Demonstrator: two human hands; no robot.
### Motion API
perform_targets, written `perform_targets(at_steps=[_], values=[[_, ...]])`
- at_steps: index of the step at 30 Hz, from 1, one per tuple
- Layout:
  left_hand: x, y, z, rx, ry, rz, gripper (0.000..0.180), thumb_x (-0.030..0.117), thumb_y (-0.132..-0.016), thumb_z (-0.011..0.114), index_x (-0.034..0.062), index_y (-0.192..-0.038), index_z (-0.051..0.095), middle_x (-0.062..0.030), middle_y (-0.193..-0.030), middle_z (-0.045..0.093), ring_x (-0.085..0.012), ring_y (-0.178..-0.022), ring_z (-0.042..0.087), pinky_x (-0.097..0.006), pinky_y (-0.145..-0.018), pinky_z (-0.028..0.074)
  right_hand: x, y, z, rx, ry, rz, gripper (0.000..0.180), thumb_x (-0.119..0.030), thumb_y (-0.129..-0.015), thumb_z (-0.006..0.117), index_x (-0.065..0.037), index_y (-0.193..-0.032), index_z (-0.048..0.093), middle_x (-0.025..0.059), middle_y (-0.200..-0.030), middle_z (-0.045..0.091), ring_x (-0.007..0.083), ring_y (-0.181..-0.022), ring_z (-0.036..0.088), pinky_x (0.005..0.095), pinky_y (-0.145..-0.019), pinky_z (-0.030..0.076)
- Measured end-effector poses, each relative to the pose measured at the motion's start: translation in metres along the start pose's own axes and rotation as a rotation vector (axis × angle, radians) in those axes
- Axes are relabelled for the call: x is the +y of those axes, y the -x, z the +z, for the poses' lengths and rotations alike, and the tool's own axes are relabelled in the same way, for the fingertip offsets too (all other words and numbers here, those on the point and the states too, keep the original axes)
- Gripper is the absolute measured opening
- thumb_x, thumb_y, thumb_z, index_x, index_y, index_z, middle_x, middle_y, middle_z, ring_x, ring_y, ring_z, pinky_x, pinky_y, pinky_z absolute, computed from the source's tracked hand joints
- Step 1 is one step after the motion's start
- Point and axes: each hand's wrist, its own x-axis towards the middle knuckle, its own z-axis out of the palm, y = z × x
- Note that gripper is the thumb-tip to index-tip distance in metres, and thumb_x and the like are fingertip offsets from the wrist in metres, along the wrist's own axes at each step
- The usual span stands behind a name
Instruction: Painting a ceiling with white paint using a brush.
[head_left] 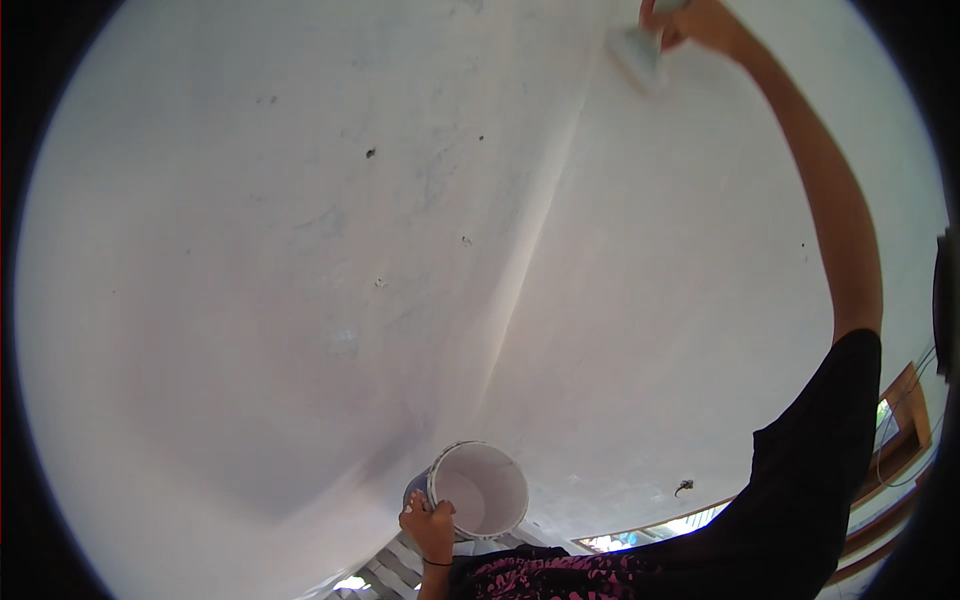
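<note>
High against the white wall at the upper right, my right hand [704, 24] is closed round the handle of a wide brush [636, 56]. Its pale bristle end is smeared by motion and lies against or very near the surface, just right of the corner line. Low in the middle, my left hand [430, 526] grips the rim of a paint bucket [508, 482], its fingers outside the wall and its thumb over the edge. The bucket tilts toward me, showing a whitish inside with pale paint low down.
A corner line [530, 235] divides the two wall faces. The left wall [250, 350] has grey patches and small dark holes. A small dark fitting [684, 488] sticks out at the lower right. Beyond my right arm stand a wooden window frame [905, 420] and loose wires.
</note>
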Motion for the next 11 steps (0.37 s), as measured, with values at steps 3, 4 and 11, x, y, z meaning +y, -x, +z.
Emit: perform_targets(at_steps=[3, 4, 11], values=[[-0.002, -0.006, -0.012, -0.003, -0.041, 0.032, 0.028, 0.001, -0.052, 0.064, 0.0002, -0.062, 0.038, 0.0007, -0.057, 0.032, -0.0123, -0.053, 0.029, -0.031, -0.047, 0.025, -0.013, 0.044, 0.046, -0.174, -0.282, 0.071, 0.006, -0.006, -0.079, 0.069, -0.006, -0.080, 0.063, 0.0025, -0.076, 0.064, 0.0121, -0.070, 0.064, 0.0291, -0.061, 0.058], [-0.009, -0.007, -0.014, -0.026, -0.136, 0.107, 0.027, 0.001, -0.052, 0.064, -0.0002, -0.061, 0.038, 0.0003, -0.057, 0.033, -0.0127, -0.052, 0.029, -0.031, -0.047, 0.026, -0.014, 0.051, 0.055, -0.144, -0.275, 0.081, 0.007, -0.008, -0.078, 0.070, -0.006, -0.079, 0.063, 0.0027, -0.074, 0.064, 0.0124, -0.068, 0.064, 0.0297, -0.060, 0.057], [-0.009, -0.009, -0.004, -0.032, -0.072, 0.075, 0.026, 0.002, -0.052, 0.064, -0.0007, -0.059, 0.039, -0.0026, -0.056, 0.035, -0.0141, -0.052, 0.031, -0.033, -0.048, 0.027, 0.012, -0.028, -0.023, -0.045, -0.038, 0.002, 0.010, -0.012, -0.080, 0.073, -0.009, -0.086, 0.066, 0.0039, -0.081, 0.069, 0.0152, -0.072, 0.067, 0.0303, -0.065, 0.059]])
